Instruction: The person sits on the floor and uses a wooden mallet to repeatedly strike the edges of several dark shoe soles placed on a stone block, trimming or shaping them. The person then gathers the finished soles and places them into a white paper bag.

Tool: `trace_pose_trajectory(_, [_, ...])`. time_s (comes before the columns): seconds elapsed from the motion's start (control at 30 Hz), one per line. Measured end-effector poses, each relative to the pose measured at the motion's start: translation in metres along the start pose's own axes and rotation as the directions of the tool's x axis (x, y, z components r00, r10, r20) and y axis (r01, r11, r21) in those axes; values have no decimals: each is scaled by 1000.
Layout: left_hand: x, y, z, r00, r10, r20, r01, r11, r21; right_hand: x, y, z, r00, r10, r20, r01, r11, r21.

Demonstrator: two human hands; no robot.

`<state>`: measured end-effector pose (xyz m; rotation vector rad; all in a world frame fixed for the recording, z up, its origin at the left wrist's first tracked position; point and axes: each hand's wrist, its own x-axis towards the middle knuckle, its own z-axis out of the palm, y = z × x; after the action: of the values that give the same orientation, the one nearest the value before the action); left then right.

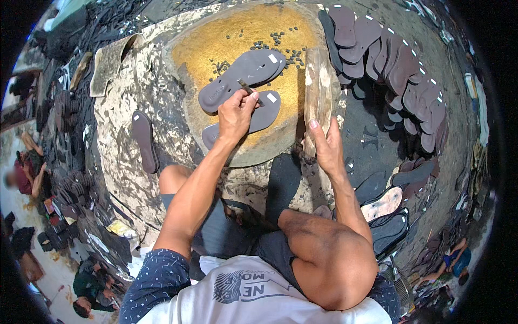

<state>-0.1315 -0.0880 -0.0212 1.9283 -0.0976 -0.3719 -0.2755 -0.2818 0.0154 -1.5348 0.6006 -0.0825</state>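
Note:
My left hand (236,116) is closed in a pinch round a short, dark metal punch-like tool (244,85), over the grey sandal soles. Beneath it lies one sole (224,89) with a white sticker at its toe end, partly over another. A nearer sole (264,114) is partly covered by my hand. My right hand (329,148) grips the near end of a thick, worn wooden block (318,89), thumb on top and fingers mostly hidden. The soles rest on a round yellow-topped work block (199,40).
Small black cut-out bits (276,39) are scattered behind the soles. At right, many stickered soles (402,65) fan out in an overlapping row. A lone brown sole (144,141) lies on the pale, stained sheet (116,121) to the left. Other people (94,286) sit farther off.

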Motion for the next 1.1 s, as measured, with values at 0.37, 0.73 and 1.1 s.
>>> trace_pose_trajectory(0.37, [-3, -4, 4, 989, 141, -33, -137, 985, 102, 1, -8, -2, 999, 15, 44, -12, 998, -69])
trace_pose_trajectory(0.73, [-6, -13, 18, 813, 582, -22, -562, 795, 228, -25, -42, -31, 748, -572, 337, 664, 639, -389])
trace_pose_trajectory(1.1, [3, 14, 10, 974, -81, -210, -48, 837, -545, -34, 30, -4, 835, 424, 350, -469, 882, 50])
